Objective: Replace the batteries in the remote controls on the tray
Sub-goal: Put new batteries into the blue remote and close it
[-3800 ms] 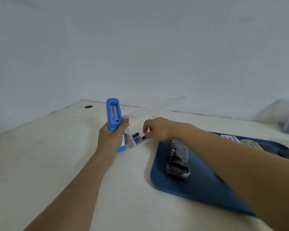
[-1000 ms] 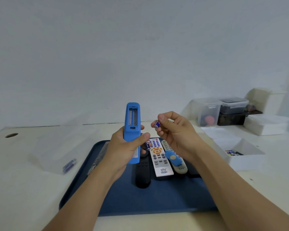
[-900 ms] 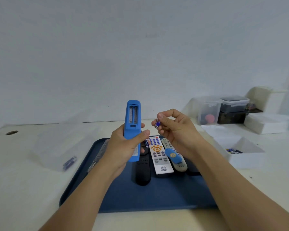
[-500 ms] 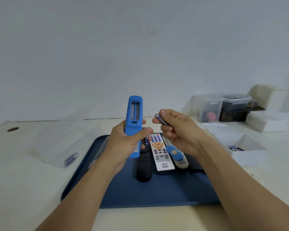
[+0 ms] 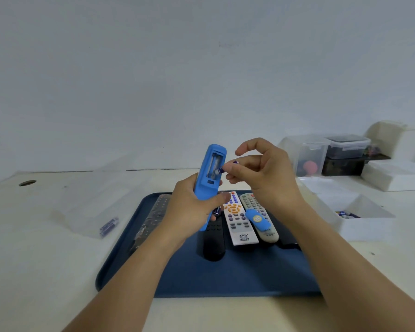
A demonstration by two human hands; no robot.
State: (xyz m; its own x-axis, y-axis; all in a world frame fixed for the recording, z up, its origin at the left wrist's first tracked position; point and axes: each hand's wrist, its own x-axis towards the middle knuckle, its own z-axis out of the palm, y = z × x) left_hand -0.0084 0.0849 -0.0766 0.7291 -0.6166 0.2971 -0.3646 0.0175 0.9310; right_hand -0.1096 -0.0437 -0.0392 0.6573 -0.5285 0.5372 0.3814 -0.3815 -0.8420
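- The left hand (image 5: 189, 212) is raised above the blue tray (image 5: 225, 276), fingers wrapped round the lower half of a blue remote (image 5: 210, 174) held nearly upright, its top leaning a little right.
- The remote's back faces the camera with the battery bay uncovered.
- The right hand (image 5: 264, 173) is just right of the remote, pinching a small battery (image 5: 222, 169) between thumb and middle fingers; the forefinger arches free above. The battery's metal end is at the edge of the open bay.
- Whether the battery already sits in the bay is hard to tell; most of it is hidden by the fingertips.
- A second battery (image 5: 216, 211) peeks out under the left thumb, mostly covered.
- On the tray lie a black remote (image 5: 213, 240), a white remote (image 5: 237, 219) with an orange ring, and a grey remote (image 5: 256, 212), side by side. A small blue cover (image 5: 258, 220) rests on the grey one.
- A wrapped dark remote (image 5: 153, 216) lies on the tray's left, partly behind the left forearm; another dark one (image 5: 289, 243) on the right is mostly hidden by the right arm.
- A clear box (image 5: 82, 212) left of the tray holds what look like two batteries (image 5: 108, 226).
- A white box (image 5: 359, 219) to the right holds more batteries, too small to count.
- Far right stand several storage tubs (image 5: 333, 154), partly cut off.
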